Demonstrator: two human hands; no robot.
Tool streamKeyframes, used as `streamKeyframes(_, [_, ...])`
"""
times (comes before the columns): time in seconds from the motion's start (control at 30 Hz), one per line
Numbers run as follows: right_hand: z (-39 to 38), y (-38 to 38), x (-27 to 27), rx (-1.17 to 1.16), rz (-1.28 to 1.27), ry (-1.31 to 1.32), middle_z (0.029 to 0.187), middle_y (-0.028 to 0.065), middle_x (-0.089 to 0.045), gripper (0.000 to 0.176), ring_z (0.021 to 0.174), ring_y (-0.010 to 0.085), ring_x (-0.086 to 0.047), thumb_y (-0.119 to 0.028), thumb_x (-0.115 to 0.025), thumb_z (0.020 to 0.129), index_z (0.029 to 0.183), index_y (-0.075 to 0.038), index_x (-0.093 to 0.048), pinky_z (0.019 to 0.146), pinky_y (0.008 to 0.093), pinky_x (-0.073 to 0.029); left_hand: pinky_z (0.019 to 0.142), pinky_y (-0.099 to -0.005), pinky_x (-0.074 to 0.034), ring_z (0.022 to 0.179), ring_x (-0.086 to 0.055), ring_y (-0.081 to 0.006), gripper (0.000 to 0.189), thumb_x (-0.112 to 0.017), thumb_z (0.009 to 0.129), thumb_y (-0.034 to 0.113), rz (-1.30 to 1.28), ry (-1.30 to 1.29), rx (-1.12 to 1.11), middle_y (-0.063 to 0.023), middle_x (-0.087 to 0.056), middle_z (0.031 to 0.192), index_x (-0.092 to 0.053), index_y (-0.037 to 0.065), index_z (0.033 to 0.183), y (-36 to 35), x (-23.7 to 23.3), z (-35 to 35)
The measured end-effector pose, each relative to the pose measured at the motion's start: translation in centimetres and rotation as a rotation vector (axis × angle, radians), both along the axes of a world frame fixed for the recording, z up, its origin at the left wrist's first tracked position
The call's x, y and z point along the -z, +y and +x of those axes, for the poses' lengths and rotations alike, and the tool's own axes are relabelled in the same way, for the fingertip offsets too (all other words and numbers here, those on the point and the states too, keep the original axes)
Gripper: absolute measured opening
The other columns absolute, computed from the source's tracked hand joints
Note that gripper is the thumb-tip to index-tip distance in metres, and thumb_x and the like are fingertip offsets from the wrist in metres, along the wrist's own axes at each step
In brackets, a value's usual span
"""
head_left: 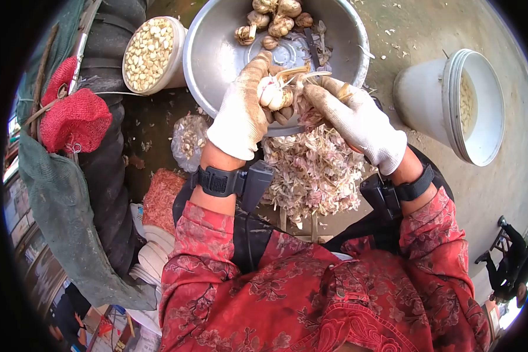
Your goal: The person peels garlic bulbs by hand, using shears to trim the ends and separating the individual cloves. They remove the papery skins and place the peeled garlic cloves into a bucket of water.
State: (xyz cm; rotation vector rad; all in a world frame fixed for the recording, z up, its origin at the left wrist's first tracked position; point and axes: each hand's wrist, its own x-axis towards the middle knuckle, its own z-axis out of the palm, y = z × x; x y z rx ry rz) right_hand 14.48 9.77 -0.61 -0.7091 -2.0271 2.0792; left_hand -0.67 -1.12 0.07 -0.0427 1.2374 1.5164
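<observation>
My left hand point(240, 111), in a stained white glove, is closed around a garlic bulb point(273, 95) over the near side of a metal basin point(202, 64). The bulb's pale cloves show, partly bared, with a dry stalk sticking out to the right. Right beside it, my gloved right hand point(358, 120) pinches papery garlic skin at the bulb's edge. Several whole garlic bulbs point(280, 26) lie at the far side of the basin. Among loose skins there rests a dark flat strip point(312, 48), perhaps a blade.
A white bucket of peeled cloves point(149, 54) stands left of the basin, another white bucket point(425, 97) at right. Garlic skins point(314, 173) are heaped below my hands. Red mesh point(76, 120) and a clear plastic bag point(189, 141) are at left. A person in dark clothes point(510, 264) appears far right.
</observation>
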Motion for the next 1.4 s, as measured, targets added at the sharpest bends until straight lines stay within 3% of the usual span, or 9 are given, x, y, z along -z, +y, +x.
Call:
streamKeyframes(0.3, [0.3, 0.0, -1.8, -0.095, 0.200, -0.164, 0.079, 0.0145, -0.066, 0.034, 0.074, 0.0240, -0.065, -0.032, -0.050, 0.094, 0.100, -0.001, -0.064, 0.070, 0.0346, -0.049, 0.041, -0.0286, -0.046, 0.055, -0.061, -0.0163, 0.034, -0.046, 0.096, 0.040, -0.035, -0.016, 0.047, -0.0048, -0.064, 0.073, -0.058, 0.009, 0.089, -0.3, 1.1, 0.4])
streamKeyframes(0.53, [0.5, 0.1, -2.7, -0.169, 0.250, -0.160, 0.078, 0.0149, -0.066, 0.032, 0.073, 0.0241, -0.065, -0.031, -0.052, 0.093, 0.101, -0.003, -0.064, 0.069, 0.0330, -0.049, 0.041, -0.0260, -0.043, 0.047, -0.055, -0.0147, 0.036, -0.049, 0.095, 0.042, -0.118, -0.008, 0.047, -0.0037, -0.059, 0.065, -0.059, 0.009, 0.085, -0.1, 0.0, 1.2])
streamKeyframes(0.7, [0.4, -0.3, -3.1, -0.253, 0.027, -0.165, 0.088, 0.0079, -0.070, 0.029, 0.078, 0.0120, -0.064, -0.028, -0.058, 0.092, 0.107, -0.004, -0.065, 0.072, 0.0278, -0.050, 0.039, -0.0235, -0.040, 0.046, -0.053, -0.0116, 0.040, -0.046, 0.095, 0.044, -0.138, 0.073, 0.021, -0.0035, -0.060, 0.065, -0.061, 0.008, 0.085, 0.4, 0.2, 1.7])
streamKeyframes(0.8, [0.3, -0.4, -3.1, -0.242, -0.297, -0.164, 0.094, 0.0031, -0.070, 0.032, 0.085, 0.0097, -0.062, -0.028, -0.059, 0.092, 0.111, -0.003, -0.065, 0.077, 0.0265, -0.049, 0.043, -0.0219, -0.043, 0.046, -0.051, -0.0098, 0.037, -0.051, 0.095, 0.039, -0.160, -0.028, 0.158, -0.0010, -0.055, 0.062, -0.057, 0.007, 0.080, 0.0, -0.8, 1.3])
streamKeyframes(0.87, [0.1, -0.9, -1.7, -0.204, -0.364, -0.097, 0.097, 0.0025, -0.069, 0.032, 0.088, 0.0097, -0.062, -0.027, -0.059, 0.093, 0.112, -0.002, -0.064, 0.080, 0.0263, -0.049, 0.039, -0.0224, -0.041, 0.048, -0.055, -0.0112, 0.049, -0.041, 0.095, 0.050, -0.162, 0.167, 0.242, -0.0043, -0.063, 0.067, -0.063, 0.007, 0.085, -0.2, -0.5, 1.2])
streamKeyframes(1.0, [0.0, -0.5, -1.8, -0.087, -0.590, 0.039, 0.105, 0.0029, -0.067, 0.033, 0.095, 0.0094, -0.060, -0.027, -0.057, 0.094, 0.113, -0.001, -0.063, 0.087, 0.0253, -0.047, 0.040, -0.0229, -0.043, 0.053, -0.058, -0.0115, 0.051, -0.043, 0.093, 0.053, -0.201, 0.042, 0.194, -0.0034, -0.064, 0.071, -0.063, 0.006, 0.088, 0.1, -1.1, 1.2])
streamKeyframes(1.2, [0.0, 0.2, -2.9, -0.115, -0.493, -0.134, 0.103, 0.0024, -0.067, 0.035, 0.093, 0.0080, -0.059, -0.030, -0.056, 0.094, 0.113, -0.002, -0.065, 0.085, 0.0242, -0.046, 0.055, -0.0264, -0.049, 0.068, -0.060, -0.0095, 0.049, -0.047, 0.091, 0.056, -0.074, 0.215, 0.055, -0.0003, -0.065, 0.081, -0.063, 0.011, 0.097, 0.5, -0.5, 2.5])
streamKeyframes(1.27, [0.1, 0.2, -3.0, -0.145, -0.423, -0.205, 0.101, 0.0019, -0.068, 0.035, 0.092, 0.0073, -0.058, -0.031, -0.057, 0.094, 0.112, -0.002, -0.065, 0.084, 0.0239, -0.046, 0.059, -0.0272, -0.049, 0.069, -0.059, -0.0094, 0.044, -0.051, 0.090, 0.053, -0.152, 0.188, 0.243, -0.0005, -0.065, 0.085, -0.062, 0.013, 0.102, -0.2, -0.6, 2.0])
streamKeyframes(1.4, [0.5, -0.3, -1.7, -0.167, -0.331, -0.255, 0.088, 0.0006, -0.068, 0.037, 0.081, 0.0057, -0.056, -0.037, -0.058, 0.092, 0.106, -0.005, -0.068, 0.075, 0.0244, -0.047, 0.057, -0.0270, -0.047, 0.067, -0.058, -0.0101, 0.040, -0.053, 0.090, 0.050, -0.214, 0.196, 0.305, -0.0010, -0.065, 0.086, -0.061, 0.013, 0.102, -0.2, -0.4, 2.0])
